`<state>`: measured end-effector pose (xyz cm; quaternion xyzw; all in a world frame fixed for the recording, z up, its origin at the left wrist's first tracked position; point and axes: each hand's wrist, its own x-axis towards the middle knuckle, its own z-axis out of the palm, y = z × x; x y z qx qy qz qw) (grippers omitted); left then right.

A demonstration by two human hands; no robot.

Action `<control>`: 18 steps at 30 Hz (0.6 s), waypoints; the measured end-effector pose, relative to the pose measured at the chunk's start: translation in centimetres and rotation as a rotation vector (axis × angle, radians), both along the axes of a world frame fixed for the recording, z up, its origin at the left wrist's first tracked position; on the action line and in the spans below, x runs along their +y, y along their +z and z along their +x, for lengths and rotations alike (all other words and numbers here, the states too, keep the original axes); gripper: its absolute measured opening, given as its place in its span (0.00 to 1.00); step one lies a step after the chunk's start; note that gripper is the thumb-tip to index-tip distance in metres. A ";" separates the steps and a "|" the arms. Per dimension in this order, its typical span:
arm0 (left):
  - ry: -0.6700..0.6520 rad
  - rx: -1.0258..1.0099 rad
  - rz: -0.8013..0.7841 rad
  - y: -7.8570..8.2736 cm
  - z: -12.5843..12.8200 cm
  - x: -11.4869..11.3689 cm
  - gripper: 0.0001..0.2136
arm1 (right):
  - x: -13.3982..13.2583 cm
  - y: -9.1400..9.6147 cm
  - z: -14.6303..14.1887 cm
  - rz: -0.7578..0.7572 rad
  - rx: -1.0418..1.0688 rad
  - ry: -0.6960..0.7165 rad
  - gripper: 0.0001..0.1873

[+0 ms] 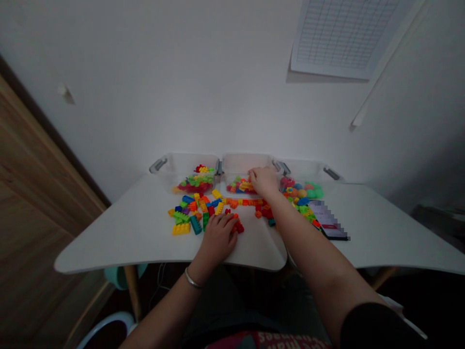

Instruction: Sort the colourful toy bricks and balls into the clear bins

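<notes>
My left hand (219, 236) rests on the white table with its fingers spread, touching red and orange toy bricks (239, 224). Over the middle clear plastic box (247, 162) is my right hand (264, 182), its fingers curled down at the box. Whatever those fingers hold, if anything, is hidden. Inside that box lie red, yellow and green pieces (234, 185), with an orange-yellow piece (246, 186) just below the fingertips. Loose building bricks (196, 224) in several colours are scattered left of my left hand. A row of orange bricks (249, 202) runs in front of the middle box.
The left clear box (185, 162) holds green, red and yellow pieces; the right clear box (305, 167) holds coloured balls (301, 193). A phone or tablet (329, 220) lies on the table (127, 228) beside my right forearm, near more bricks (304, 209). A wall stands behind.
</notes>
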<state>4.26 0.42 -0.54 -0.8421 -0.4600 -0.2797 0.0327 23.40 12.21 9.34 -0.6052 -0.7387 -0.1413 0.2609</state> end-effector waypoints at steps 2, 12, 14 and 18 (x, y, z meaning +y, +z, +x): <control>0.001 -0.003 -0.004 0.0 0.0 0.0 0.18 | -0.2 0.4 -0.1 -0.026 -0.081 -0.029 0.23; 0.002 0.000 -0.013 0.0 0.0 0.0 0.18 | 0.3 0.2 1.1 -0.093 -0.039 0.099 0.18; 0.002 0.004 -0.016 0.0 0.0 0.0 0.18 | 0.3 0.1 1.5 -0.096 0.021 0.187 0.17; 0.005 -0.006 -0.008 0.1 0.1 0.0 0.18 | -0.5 0.2 2.6 -0.024 0.167 0.356 0.17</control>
